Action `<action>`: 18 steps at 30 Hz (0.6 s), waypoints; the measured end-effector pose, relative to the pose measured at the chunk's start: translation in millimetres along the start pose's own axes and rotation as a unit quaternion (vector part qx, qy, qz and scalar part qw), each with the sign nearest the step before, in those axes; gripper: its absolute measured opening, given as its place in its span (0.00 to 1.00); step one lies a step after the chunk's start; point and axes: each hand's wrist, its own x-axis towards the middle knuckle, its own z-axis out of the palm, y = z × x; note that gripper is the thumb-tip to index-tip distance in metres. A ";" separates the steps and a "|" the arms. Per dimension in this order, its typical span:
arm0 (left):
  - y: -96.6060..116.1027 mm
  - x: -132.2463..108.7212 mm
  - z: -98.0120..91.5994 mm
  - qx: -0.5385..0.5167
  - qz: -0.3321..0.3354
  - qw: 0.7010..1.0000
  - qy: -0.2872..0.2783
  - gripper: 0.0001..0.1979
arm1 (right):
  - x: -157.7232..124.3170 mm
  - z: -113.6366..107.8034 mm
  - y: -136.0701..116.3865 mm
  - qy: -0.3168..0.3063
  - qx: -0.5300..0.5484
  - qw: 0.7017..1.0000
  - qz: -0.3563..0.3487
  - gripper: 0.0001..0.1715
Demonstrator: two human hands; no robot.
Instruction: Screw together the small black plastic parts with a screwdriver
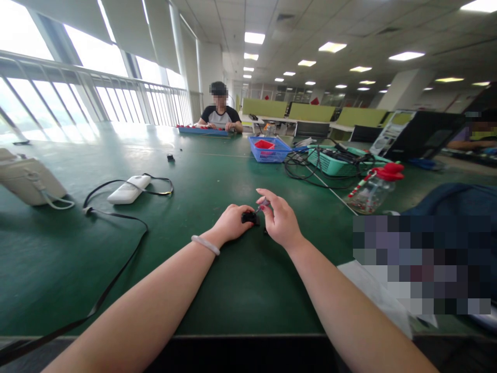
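Observation:
My left hand (232,223) rests on the green table (217,171), fingers curled around a small black part (249,217) that it pins against the surface. My right hand (278,217) is just right of it, fingers pinched on a thin metal tool (261,206) whose tip points down at the black part. A pale bracelet (205,244) circles my left wrist. A tiny dark piece (265,231) lies on the table under my right hand.
A white device (129,189) with a black cable lies to the left, a beige bag (27,178) further left. A blue basket (269,149), a green basket (334,163) with cables and a red-lidded bottle (373,189) stand at right. A person (219,111) sits across the table.

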 end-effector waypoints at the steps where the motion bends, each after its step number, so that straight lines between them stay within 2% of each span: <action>1: 0.0 -0.1 -0.1 -0.001 -0.001 1.000 -0.001 0.20 | 0.3 -0.5 -0.1 0.002 0.000 1.000 0.002 0.25; 5: 0.4 -0.1 -0.6 -0.003 -0.007 1.000 -0.003 0.21 | 0.5 -3.2 0.0 0.050 0.001 0.998 0.034 0.25; 9: 0.9 0.3 -0.7 -0.004 -0.015 1.000 -0.009 0.21 | 0.6 -3.1 0.8 0.083 -0.011 0.991 0.104 0.24; 13: 0.6 1.1 -0.6 -0.003 -0.023 1.000 -0.012 0.21 | 0.1 2.4 5.1 0.065 0.013 0.983 0.172 0.24; 18: 0.3 1.9 -0.7 0.002 -0.031 0.999 -0.022 0.21 | -1.3 5.6 11.3 0.038 0.046 0.975 0.215 0.25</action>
